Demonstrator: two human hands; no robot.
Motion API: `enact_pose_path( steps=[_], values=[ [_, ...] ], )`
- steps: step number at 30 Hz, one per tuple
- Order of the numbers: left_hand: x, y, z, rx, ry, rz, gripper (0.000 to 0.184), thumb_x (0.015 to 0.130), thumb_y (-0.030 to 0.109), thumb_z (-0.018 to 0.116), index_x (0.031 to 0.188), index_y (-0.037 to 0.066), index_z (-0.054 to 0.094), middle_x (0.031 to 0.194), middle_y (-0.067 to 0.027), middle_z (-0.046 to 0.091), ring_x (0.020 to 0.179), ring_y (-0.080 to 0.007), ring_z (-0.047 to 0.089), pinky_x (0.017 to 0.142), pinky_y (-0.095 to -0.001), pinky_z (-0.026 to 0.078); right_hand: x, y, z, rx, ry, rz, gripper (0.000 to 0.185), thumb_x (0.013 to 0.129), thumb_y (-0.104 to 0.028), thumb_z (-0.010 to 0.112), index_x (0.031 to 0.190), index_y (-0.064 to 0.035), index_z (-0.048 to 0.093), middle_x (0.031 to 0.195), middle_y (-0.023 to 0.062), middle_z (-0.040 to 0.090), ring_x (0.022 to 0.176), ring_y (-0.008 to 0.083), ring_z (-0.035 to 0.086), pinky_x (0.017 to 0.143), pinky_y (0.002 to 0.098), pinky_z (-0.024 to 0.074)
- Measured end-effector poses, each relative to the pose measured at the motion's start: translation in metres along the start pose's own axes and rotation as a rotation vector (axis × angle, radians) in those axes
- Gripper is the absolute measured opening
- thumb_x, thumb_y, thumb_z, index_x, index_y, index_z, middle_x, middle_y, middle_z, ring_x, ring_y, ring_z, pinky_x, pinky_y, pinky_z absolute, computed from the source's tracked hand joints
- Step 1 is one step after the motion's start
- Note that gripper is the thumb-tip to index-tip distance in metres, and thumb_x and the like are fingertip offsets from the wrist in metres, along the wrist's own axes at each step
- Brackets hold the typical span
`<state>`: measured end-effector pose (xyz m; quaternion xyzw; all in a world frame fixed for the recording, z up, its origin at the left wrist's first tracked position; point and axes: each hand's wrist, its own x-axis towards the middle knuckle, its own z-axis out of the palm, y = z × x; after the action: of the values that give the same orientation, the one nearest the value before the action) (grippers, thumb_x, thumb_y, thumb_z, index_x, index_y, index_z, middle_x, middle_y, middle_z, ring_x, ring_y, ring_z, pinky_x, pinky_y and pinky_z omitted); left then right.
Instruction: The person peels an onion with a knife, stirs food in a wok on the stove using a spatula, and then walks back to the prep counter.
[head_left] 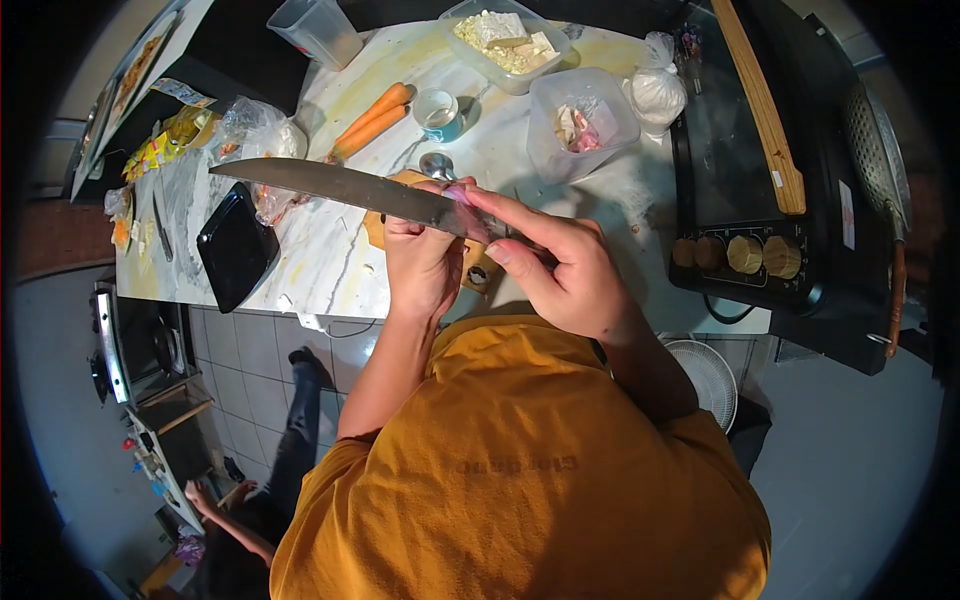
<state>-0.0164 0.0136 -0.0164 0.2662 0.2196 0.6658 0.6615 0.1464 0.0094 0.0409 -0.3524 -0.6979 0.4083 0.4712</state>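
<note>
In front of my chest, my right hand (pixel 565 265) grips a large kitchen knife (pixel 345 187), its long blade pointing left. My left hand (pixel 425 255) is closed just under the blade, its fingers partly hidden behind the steel. A small purple-pink piece that looks like a shallot (pixel 457 193) shows at the blade's upper edge, between the two hands. Beneath them lies a wooden cutting board (pixel 376 230), mostly covered by the hands and knife. A metal spoon (pixel 437 164) rests just beyond the board.
Carrots (pixel 372 122), a small jar (pixel 438 114), a tub of pale food (pixel 505 45), a tub with pinkish pieces (pixel 582 125) and a bag of white powder (pixel 656 85) stand beyond. A black tray (pixel 237 247) lies left; a knobbed appliance (pixel 740 255) stands right. Another person (pixel 255 520) is at lower left.
</note>
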Motion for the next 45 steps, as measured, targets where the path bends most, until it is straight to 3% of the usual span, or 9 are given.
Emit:
enact_pose_path(
  steps=[4, 6, 7, 10, 16, 21, 30, 40, 45],
  values=[
    [-0.001, 0.0, 0.009, -0.026, 0.045, 0.011, 0.022, 0.083, -0.001, 0.066, 0.103, 0.003, 0.058, 0.107, -0.0148, 0.065, 0.094, -0.0193, 0.064, 0.078, -0.0301, 0.055, -0.001, -0.002, -0.001, -0.029, -0.029, 0.05, 0.038, 0.084, -0.004, 0.061, 0.122, -0.006, 0.058, 0.103, 0.0155, 0.067, 0.073, 0.0229, 0.067, 0.064, 0.0278, 0.0508],
    [-0.001, 0.0, 0.01, -0.054, 0.064, -0.008, 0.022, 0.084, 0.0, 0.065, 0.104, 0.003, 0.058, 0.106, -0.0141, 0.065, 0.095, -0.0196, 0.064, 0.08, -0.0297, 0.054, -0.002, -0.002, -0.001, -0.025, -0.09, 0.081, 0.039, 0.086, 0.002, 0.055, 0.125, 0.0019, 0.053, 0.118, 0.0177, 0.062, 0.102, 0.0197, 0.064, 0.084, 0.0278, 0.0487],
    [-0.001, 0.0, 0.01, -0.054, 0.064, -0.008, 0.022, 0.084, 0.0, 0.065, 0.104, 0.003, 0.058, 0.106, -0.0141, 0.065, 0.095, -0.0196, 0.064, 0.08, -0.0297, 0.054, -0.002, 0.0, 0.001, -0.025, -0.09, 0.081, 0.039, 0.086, 0.002, 0.055, 0.125, 0.0019, 0.053, 0.118, 0.0177, 0.062, 0.102, 0.0197, 0.064, 0.084, 0.0278, 0.0487],
    [-0.003, 0.0, 0.009, -0.041, 0.066, -0.027, 0.022, 0.084, 0.003, 0.066, 0.105, 0.003, 0.058, 0.104, -0.0123, 0.065, 0.093, -0.0188, 0.063, 0.082, -0.0301, 0.053, -0.003, 0.008, 0.009, -0.052, 0.073, -0.044, 0.037, 0.085, -0.005, 0.06, 0.122, -0.0054, 0.059, 0.1, 0.0148, 0.068, 0.071, 0.0185, 0.066, 0.063, 0.0249, 0.0493],
    [0.0, 0.002, 0.008, -0.032, -0.006, -0.006, 0.024, 0.086, 0.009, 0.066, 0.107, 0.003, 0.056, 0.1, -0.0089, 0.065, 0.087, -0.0156, 0.062, 0.083, -0.0299, 0.051, -0.004, -0.005, 0.007, 0.183, 0.12, 0.153, 0.04, 0.087, -0.005, 0.06, 0.126, -0.0046, 0.055, 0.107, 0.0148, 0.066, 0.078, 0.0169, 0.066, 0.068, 0.0256, 0.05],
    [-0.003, 0.0, 0.007, -0.047, 0.079, -0.071, 0.022, 0.086, 0.004, 0.064, 0.107, 0.004, 0.057, 0.102, -0.009, 0.064, 0.09, -0.0173, 0.063, 0.08, -0.0309, 0.054, -0.004, -0.009, 0.0, 0.061, -0.021, 0.112, 0.043, 0.086, -0.004, 0.06, 0.128, -0.0043, 0.053, 0.107, 0.0158, 0.065, 0.078, 0.0182, 0.066, 0.069, 0.0251, 0.05],
    [-0.005, 0.003, 0.014, -0.088, 0.071, -0.04, 0.021, 0.088, 0.002, 0.061, 0.108, 0.005, 0.058, 0.107, -0.0113, 0.063, 0.099, -0.0195, 0.063, 0.086, -0.0316, 0.053, -0.001, 0.003, 0.006, 0.042, 0.055, -0.038, 0.039, 0.084, -0.004, 0.062, 0.123, -0.0053, 0.057, 0.101, 0.0166, 0.067, 0.076, 0.0216, 0.068, 0.066, 0.0283, 0.0513],
    [-0.005, 0.004, 0.016, -0.038, 0.083, -0.026, 0.023, 0.089, 0.006, 0.061, 0.111, 0.002, 0.056, 0.11, -0.0126, 0.063, 0.098, -0.0189, 0.062, 0.087, -0.0308, 0.051, -0.003, 0.001, 0.01, 0.012, 0.062, 0.018, 0.035, 0.084, -0.002, 0.062, 0.119, -0.004, 0.06, 0.101, 0.0165, 0.067, 0.081, 0.0227, 0.069, 0.068, 0.0278, 0.0524],
    [-0.006, 0.005, 0.013, -0.039, 0.082, -0.043, 0.023, 0.089, 0.006, 0.06, 0.111, 0.003, 0.056, 0.107, -0.0115, 0.064, 0.089, -0.0175, 0.062, 0.08, -0.0297, 0.052, -0.006, 0.008, 0.014, 0.133, 0.084, 0.1, 0.033, 0.088, -0.005, 0.06, 0.12, -0.0022, 0.059, 0.099, 0.0145, 0.068, 0.083, 0.0124, 0.065, 0.073, 0.0235, 0.0498]
  ],
)
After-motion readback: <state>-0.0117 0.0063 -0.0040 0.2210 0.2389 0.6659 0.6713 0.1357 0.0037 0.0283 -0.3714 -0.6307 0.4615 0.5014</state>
